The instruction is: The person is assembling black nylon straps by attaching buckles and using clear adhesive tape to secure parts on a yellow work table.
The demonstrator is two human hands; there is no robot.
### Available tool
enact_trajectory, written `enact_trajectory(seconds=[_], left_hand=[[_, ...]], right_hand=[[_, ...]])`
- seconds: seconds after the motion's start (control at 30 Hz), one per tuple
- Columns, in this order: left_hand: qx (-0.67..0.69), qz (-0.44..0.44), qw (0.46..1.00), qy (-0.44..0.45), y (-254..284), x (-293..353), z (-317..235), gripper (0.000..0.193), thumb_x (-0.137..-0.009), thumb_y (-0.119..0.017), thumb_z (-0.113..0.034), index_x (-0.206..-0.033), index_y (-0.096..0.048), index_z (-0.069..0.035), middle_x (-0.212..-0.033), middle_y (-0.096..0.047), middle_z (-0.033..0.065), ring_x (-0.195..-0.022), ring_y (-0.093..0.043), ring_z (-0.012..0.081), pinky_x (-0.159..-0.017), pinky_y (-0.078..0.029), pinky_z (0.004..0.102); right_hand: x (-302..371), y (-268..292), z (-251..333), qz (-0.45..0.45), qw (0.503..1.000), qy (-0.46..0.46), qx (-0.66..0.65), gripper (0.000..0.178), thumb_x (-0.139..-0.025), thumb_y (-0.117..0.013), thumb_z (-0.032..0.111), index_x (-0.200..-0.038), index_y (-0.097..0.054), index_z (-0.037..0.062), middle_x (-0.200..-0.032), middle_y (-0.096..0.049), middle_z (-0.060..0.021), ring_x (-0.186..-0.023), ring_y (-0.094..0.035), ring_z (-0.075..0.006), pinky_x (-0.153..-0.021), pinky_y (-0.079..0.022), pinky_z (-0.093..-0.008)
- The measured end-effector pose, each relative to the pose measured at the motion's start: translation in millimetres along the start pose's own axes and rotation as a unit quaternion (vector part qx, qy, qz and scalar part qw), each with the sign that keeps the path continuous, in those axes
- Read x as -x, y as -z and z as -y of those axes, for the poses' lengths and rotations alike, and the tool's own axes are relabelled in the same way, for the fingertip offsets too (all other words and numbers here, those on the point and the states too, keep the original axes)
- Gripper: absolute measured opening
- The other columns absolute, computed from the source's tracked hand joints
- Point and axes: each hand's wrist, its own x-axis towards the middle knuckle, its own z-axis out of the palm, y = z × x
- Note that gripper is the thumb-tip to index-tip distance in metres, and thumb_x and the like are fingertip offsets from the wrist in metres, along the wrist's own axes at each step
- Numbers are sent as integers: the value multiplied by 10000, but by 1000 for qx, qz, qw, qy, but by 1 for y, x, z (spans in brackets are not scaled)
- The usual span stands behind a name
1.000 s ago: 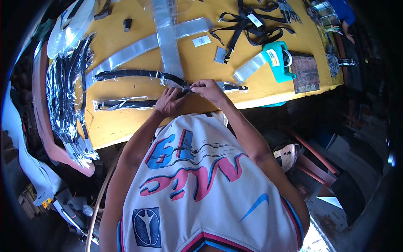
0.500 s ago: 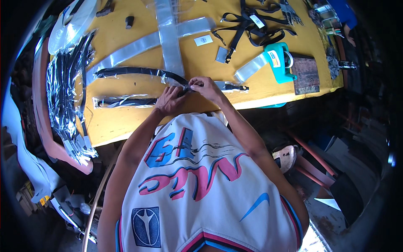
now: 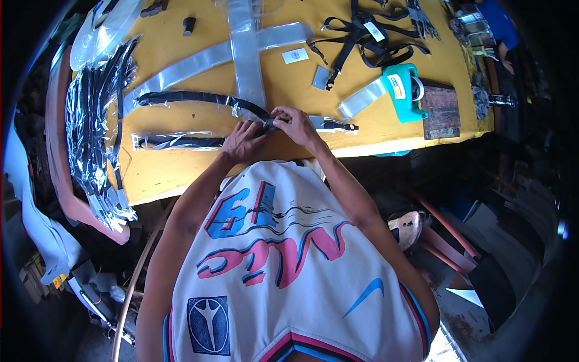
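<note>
A black strap (image 3: 181,96) arcs across the yellow tabletop and ends between my two hands. My left hand (image 3: 244,142) is closed around its near end, fingers bent. My right hand (image 3: 292,125) pinches the same end from the other side, thumb and fingertips together. What exactly sits between the fingertips is too small to make out. Under and beside my hands lies another black strap in a clear plastic sleeve (image 3: 181,141), whose right part with a black buckle (image 3: 347,127) comes out past my right hand.
On the left, a bundle of plastic-wrapped black straps (image 3: 96,120) hangs over the table edge. Clear plastic sleeving (image 3: 244,66) crosses the table. At right lie a teal tape dispenser (image 3: 403,96), a dark board (image 3: 440,111) and a tangle of black straps (image 3: 356,30). Another person's hand (image 3: 505,57) shows far right.
Both hands stay at the strap's end, with only slight finger movement. The whole view has shifted a little.
</note>
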Motion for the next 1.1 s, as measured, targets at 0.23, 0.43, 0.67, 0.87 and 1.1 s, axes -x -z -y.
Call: enact_trajectory(seconds=[0.23, 0.43, 0.67, 0.87, 1.1], left_hand=[[7, -16, 1000, 0, 3, -2, -3, 488, -820, -665, -242, -1303, -624, -185, -1172, -538, 135, -1118, -531, 312, -881, -436, 439], [8, -9, 1000, 8, 2, -2, -2, 475, -845, -661, -236, -1317, -619, -199, -1161, -541, 130, -1103, -535, 309, -873, -433, 431], [16, -7, 1000, 9, 3, -2, -2, 479, -847, -664, -214, -1324, -619, -211, -1153, -548, 120, -1067, -540, 311, -876, -435, 434], [21, -23, 999, 8, 4, -4, -4, 481, -831, -677, -189, -1310, -632, -209, -1124, -562, 111, -1022, -553, 309, -864, -444, 434], [20, -18, 1000, 0, 3, -3, -2, 493, -837, -670, -235, -1325, -609, -208, -1153, -537, 113, -1085, -535, 298, -880, -433, 427]], right_hand=[[-2, -6, -13, -24, 999, 30, 31, 252, -876, -706, 100, -1113, -656, 32, -907, -712, -84, -811, -670, -156, -748, -539, -301], [5, -7, -2, -42, 997, 46, 52, 244, -872, -694, 144, -1094, -663, 49, -937, -736, -135, -880, -720, -292, -791, -553, -375], [8, -14, -8, -92, 983, 106, 120, 241, -888, -690, 159, -1108, -656, 66, -945, -735, -103, -869, -713, -289, -759, -555, -380], [10, -18, -12, -109, 977, 119, 143, 243, -883, -700, 171, -1105, -655, 83, -935, -734, -80, -861, -709, -293, -743, -560, -389], [13, -22, -15, -133, 970, 145, 143, 263, -878, -718, 138, -1122, -649, 70, -928, -730, -83, -859, -706, -295, -741, -558, -380]])
